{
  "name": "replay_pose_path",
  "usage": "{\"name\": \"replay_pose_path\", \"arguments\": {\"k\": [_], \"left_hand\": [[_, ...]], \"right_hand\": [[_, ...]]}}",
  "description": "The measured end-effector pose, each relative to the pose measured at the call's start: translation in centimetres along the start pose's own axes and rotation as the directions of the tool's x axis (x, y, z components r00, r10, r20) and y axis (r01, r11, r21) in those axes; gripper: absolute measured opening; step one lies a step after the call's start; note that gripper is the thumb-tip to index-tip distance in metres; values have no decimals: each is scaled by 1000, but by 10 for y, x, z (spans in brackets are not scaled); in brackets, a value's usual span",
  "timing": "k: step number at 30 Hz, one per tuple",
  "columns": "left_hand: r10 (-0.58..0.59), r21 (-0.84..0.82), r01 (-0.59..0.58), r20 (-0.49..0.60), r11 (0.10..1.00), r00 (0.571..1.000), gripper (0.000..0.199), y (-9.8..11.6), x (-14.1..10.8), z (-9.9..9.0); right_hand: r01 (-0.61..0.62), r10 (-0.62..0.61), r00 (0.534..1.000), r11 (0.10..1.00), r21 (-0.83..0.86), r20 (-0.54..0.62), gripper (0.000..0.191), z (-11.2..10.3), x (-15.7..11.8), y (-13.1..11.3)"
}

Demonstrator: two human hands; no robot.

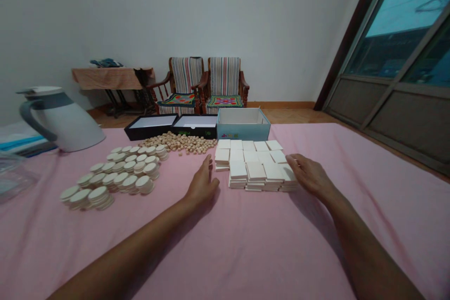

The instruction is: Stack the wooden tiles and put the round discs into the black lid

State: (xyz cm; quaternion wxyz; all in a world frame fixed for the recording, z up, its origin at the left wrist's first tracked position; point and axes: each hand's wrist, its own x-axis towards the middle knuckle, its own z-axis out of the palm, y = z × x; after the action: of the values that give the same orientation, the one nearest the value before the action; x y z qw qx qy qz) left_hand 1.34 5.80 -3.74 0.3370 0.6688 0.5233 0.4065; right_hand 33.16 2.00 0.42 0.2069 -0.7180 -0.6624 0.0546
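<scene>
Several stacks of white square cards [256,170] stand in close rows on the pink cloth. To their left, my left hand [203,182] is held on edge with its fingers stretched forward and the thumb apart, holding nothing. A small gap seems to separate it from the stacks. At the right side, my right hand [311,173] has its fingers extended toward the outer stacks, with the fingertips at or very near the cards; contact is hard to make out. Farther left lie several stacks of white round discs [129,167] and a heap of small wooden pieces [181,142].
Behind the cards sits an open light-blue box [243,130], beside two black trays [195,126]. A white and grey jug [70,122] stands at the left, near a clear plastic container [16,178]. The pink cloth [225,253] covers the surface. Two armchairs [225,79] are beyond.
</scene>
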Motion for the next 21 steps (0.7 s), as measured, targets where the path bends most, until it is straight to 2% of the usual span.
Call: {"name": "replay_pose_path", "arguments": {"k": [3,9,11,13,16,21], "left_hand": [[-55,-27,56,36,998,998,76,5,19,-1],[-105,-195,120,88,973,991,51,22,44,-1],[-107,-269,139,130,953,986,42,30,43,2],[-116,-333,163,157,929,981,38,37,39,6],[-140,-403,196,164,894,976,43,45,32,11],[-189,-480,236,144,845,971,48,49,25,18]], "right_hand": [[-15,15,1000,1000,-1,-2,54,2,-1,2],[-99,101,991,995,29,-85,56,6,4,5],[-112,120,990,989,94,-80,59,10,6,3],[-92,96,995,984,152,-25,59,16,7,0],[-34,26,999,979,199,43,51,24,7,-3],[-4,0,1000,970,242,17,44,27,7,-3]]}}
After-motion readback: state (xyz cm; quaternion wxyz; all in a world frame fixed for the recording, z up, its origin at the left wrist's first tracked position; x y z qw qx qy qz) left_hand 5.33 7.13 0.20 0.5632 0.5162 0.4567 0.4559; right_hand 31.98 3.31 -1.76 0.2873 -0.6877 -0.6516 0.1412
